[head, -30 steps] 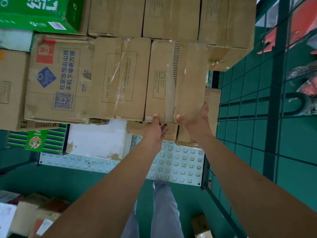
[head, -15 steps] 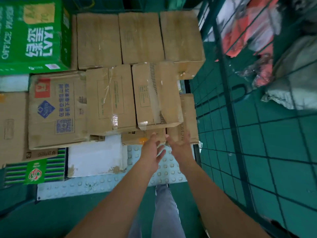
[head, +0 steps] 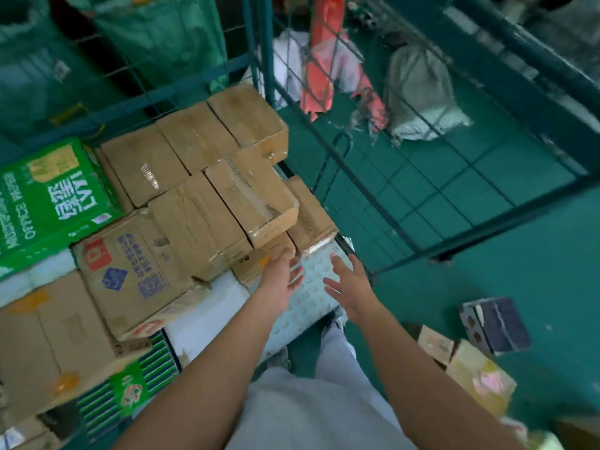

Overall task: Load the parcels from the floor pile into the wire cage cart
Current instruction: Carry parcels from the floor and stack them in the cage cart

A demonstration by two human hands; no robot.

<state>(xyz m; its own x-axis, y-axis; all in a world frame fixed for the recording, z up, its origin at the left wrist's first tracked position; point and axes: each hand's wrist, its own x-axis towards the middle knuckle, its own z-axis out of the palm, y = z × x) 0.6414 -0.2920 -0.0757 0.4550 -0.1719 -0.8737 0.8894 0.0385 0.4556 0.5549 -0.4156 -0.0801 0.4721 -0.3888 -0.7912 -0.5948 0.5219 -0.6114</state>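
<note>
"OFFICE PAPER" on green carton (head: pixel 48 203)

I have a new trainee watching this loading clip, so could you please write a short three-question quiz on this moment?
1. True or false: both hands are empty.
2. What colour is the carton printed "office paper"? A) green B) red C) white
3. Where do the loose parcels still lie?

Key:
1. True: left hand and right hand hang open, holding nothing.
2. A: the green carton sits in the wire cage cart.
3. On the floor, such as the dark parcel, lower right.
</note>
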